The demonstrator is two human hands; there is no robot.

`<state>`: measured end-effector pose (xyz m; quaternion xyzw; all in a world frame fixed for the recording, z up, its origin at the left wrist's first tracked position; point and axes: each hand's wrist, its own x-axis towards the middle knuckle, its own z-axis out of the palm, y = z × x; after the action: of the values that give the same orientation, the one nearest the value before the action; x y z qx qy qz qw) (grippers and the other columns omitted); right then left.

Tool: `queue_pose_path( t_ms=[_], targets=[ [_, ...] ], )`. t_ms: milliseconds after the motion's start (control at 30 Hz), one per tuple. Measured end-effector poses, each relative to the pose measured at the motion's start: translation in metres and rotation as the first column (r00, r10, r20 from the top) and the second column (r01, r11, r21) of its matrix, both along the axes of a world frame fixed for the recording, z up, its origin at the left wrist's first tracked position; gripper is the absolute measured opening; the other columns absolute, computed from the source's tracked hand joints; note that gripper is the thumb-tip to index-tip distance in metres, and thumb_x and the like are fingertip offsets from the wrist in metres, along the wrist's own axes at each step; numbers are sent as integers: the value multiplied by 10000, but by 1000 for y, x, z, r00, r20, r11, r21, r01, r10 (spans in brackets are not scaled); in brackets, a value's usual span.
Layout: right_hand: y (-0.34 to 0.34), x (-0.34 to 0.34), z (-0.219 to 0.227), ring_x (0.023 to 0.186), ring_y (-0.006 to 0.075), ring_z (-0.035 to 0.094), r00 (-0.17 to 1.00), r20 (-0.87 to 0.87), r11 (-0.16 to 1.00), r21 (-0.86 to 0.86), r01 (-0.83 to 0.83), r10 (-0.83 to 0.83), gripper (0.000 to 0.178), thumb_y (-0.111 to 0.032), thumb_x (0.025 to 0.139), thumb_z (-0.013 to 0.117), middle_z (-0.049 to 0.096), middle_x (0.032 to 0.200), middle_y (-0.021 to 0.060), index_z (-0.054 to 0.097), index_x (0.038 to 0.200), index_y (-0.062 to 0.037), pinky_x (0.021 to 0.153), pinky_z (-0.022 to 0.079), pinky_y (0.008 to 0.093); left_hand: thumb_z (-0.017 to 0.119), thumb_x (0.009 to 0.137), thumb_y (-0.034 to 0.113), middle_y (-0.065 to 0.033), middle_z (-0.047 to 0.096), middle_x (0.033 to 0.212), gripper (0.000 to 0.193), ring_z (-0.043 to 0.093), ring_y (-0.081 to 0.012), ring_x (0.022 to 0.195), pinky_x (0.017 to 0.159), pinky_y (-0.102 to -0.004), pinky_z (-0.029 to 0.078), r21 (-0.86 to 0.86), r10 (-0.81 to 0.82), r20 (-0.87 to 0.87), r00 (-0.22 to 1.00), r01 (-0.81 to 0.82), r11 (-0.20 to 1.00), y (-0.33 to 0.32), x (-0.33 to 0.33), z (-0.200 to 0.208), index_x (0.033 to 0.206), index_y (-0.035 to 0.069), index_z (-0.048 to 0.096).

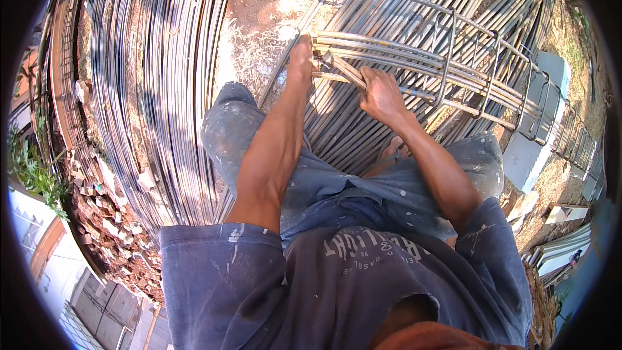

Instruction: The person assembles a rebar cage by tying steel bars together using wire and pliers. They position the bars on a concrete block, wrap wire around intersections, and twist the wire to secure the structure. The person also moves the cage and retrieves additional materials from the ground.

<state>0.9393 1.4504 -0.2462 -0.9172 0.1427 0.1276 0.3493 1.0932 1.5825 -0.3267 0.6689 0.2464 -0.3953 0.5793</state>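
Observation:
A long rebar cage (414, 57) of several lengthwise steel bars with square stirrups (447, 58) stretches from the middle of the view to the far right. At its near-left end, my left hand (302, 58) is closed beside the bar ends; what its fingers hold is hidden. My right hand (383, 96) is wrapped round the handles of what look like rusty pincers (346, 70). Their head points left to the bar ends, close to my left fingers. Whether the jaws grip anything is too small to tell.
Loose steel bars (369, 123) lie in a pile under the cage, and another long stack (175, 78) runs along the left. A pale blue-grey block (534, 126) stands beneath the cage at right. Broken rubble (116, 227) covers the ground at lower left.

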Motion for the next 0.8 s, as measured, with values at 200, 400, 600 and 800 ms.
queue_pose_path(
  t_ms=[200, 400, 600, 800],
  targets=[
    [-5, 2, 4, 821, 402, 629, 999, -40, 998, 58, -12, 14, 302, 36, 683, 595, 634, 804, 250, 558, 982, 46, 827, 475, 514, 428, 994, 398, -154, 621, 1014, 461, 597, -244, 876, 761, -415, 497, 28, -85, 31, 996, 84, 996, -4, -5, 27, 1110, -14, 599],
    [-16, 10, 12, 887, 412, 682, 958, -287, 982, 184, 36, 19, 461, -114, 935, 540, 643, 1027, 346, 467, 1323, 124, 900, 529, 472, 406, 1013, 356, -135, 651, 926, 433, 629, -224, 793, 732, -373, 522, 28, -50, 69, 996, 48, 998, -2, -7, -5, 1112, -16, 605],
    [-16, 5, 0, 755, 390, 684, 976, -218, 992, 127, 9, 19, 413, -153, 952, 553, 658, 906, 331, 514, 1268, 110, 800, 543, 483, 363, 1038, 330, -138, 664, 924, 429, 641, -211, 767, 713, -361, 534, 89, -52, 52, 997, 47, 995, -6, -7, -12, 1118, -14, 607],
    [-18, 1, 3, 696, 378, 654, 976, -216, 984, 163, 68, -31, 305, -130, 942, 554, 650, 805, 277, 577, 1193, 43, 732, 519, 484, 343, 1049, 332, -114, 671, 937, 430, 653, -207, 752, 702, -367, 552, -65, -19, 24, 1000, 21, 998, -9, -14, 11, 1139, 0, 601]
  ],
)
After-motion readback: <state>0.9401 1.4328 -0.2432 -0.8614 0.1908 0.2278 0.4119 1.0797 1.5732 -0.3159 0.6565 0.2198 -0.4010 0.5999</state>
